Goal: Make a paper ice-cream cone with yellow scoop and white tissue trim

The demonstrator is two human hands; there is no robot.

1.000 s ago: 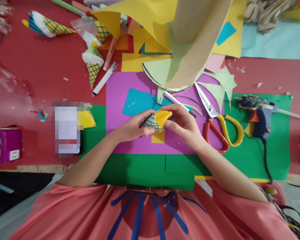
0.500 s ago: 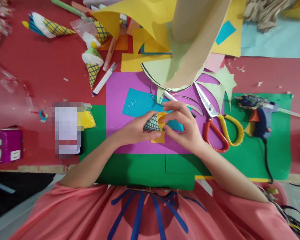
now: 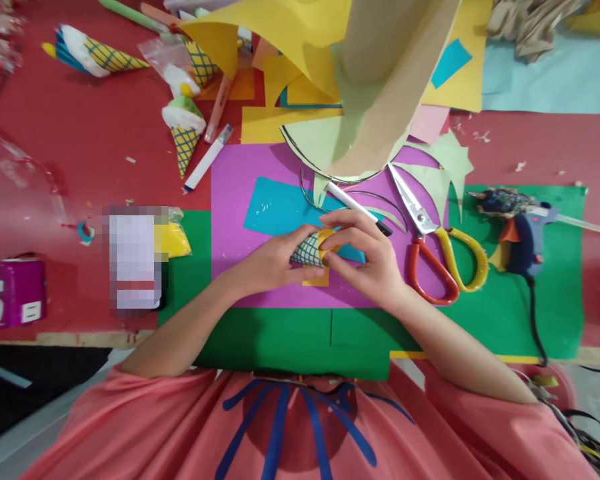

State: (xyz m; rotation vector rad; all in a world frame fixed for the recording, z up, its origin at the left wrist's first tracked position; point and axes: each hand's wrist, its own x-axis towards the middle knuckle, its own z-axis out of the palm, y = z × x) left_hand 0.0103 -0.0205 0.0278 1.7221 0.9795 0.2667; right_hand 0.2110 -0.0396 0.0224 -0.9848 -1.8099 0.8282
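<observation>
A small yellow paper cone (image 3: 307, 250) with a dark blue lattice lies on its side between my hands, its open end facing right. My left hand (image 3: 270, 261) is closed around the cone's narrow part, thumb above and fingers below. The fingertips of my right hand (image 3: 364, 257) pinch the cone's rim, partly covering the opening. Beneath the hands are a blue paper piece (image 3: 275, 205) and a purple sheet (image 3: 233, 200). A white marker (image 3: 353, 201) with a black cap lies just beyond my right hand.
Scissors (image 3: 423, 230) with red and yellow handles lie right of my hands, a glue gun (image 3: 527, 243) farther right. Finished cones (image 3: 183, 137) and another marker (image 3: 209, 159) are at the upper left. A large curled paper sheet (image 3: 380, 100) rises beyond the hands.
The cone has shifted slightly right and turned a little. My right hand's fingers have drawn closer together at its rim, showing more of the white marker.
</observation>
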